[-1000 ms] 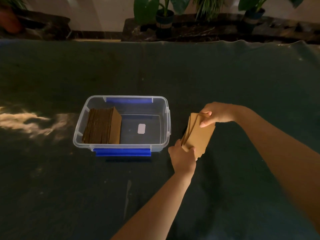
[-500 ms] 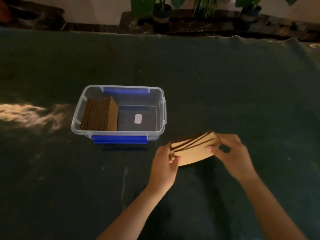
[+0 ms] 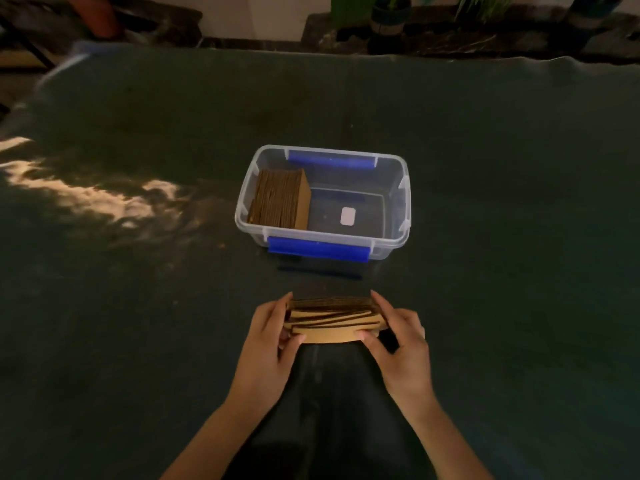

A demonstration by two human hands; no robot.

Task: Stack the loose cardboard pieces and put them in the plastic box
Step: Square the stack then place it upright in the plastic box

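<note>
A bundle of brown cardboard pieces (image 3: pixel 334 318) is held on edge between both hands, just in front of the box; its pieces are uneven and slightly fanned. My left hand (image 3: pixel 270 341) grips the bundle's left end and my right hand (image 3: pixel 398 341) grips its right end. The clear plastic box (image 3: pixel 403 216) with blue latches stands on the table beyond the hands. Inside it, against the left wall, stands a packed row of cardboard pieces (image 3: pixel 280 199). The right part of the box floor shows only a small white label (image 3: pixel 348 216).
The table (image 3: pixel 138 306) is covered with a dark green cloth, with a bright patch of light at the left. Potted plants (image 3: pixel 388 12) and a dark ledge lie beyond the table's far edge.
The bundle has turned from upright beside the box to level and moved in front of the box. Both hands now squeeze it from its two ends. The view has shifted left.
</note>
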